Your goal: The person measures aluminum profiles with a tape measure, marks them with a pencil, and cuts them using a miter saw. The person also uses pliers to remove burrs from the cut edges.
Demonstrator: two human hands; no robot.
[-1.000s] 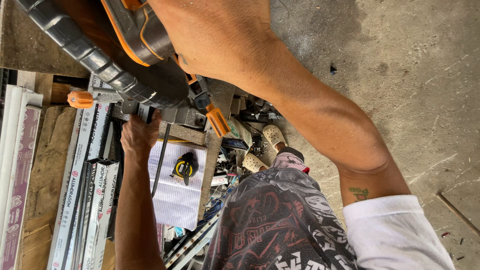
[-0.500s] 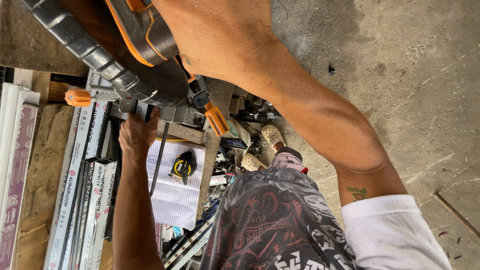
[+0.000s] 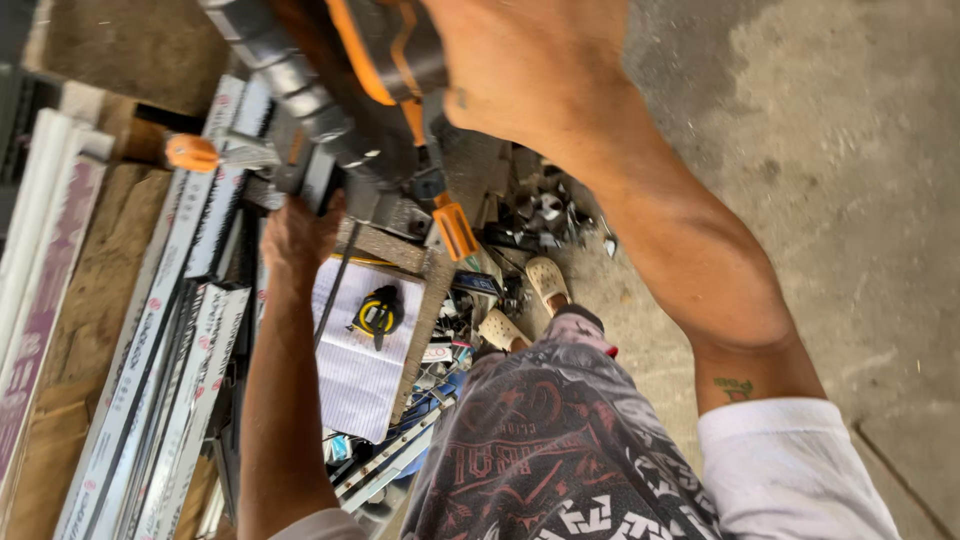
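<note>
An orange and grey mitre saw [image 3: 370,90] fills the top middle of the head view. My right hand [image 3: 520,60] grips its handle from above, arm stretched forward. My left hand [image 3: 295,235] rests at the saw's base, pressing on long white metal profiles [image 3: 170,330] that run along a wooden bench [image 3: 90,290]. Its fingers are hidden under the saw. A yellow and black tape measure [image 3: 377,315] lies on a lined sheet of paper [image 3: 360,370] just right of my left arm.
An orange clamp knob [image 3: 190,152] sticks out at the saw's left. Metal offcuts and scraps [image 3: 540,205] litter the concrete floor [image 3: 850,200] by my pale shoes [image 3: 545,280]. More white profiles [image 3: 45,240] lie at the far left.
The view has shifted slightly, so the saw and my right hand sit a bit further right in the picture. My left hand stays on the profiles.
</note>
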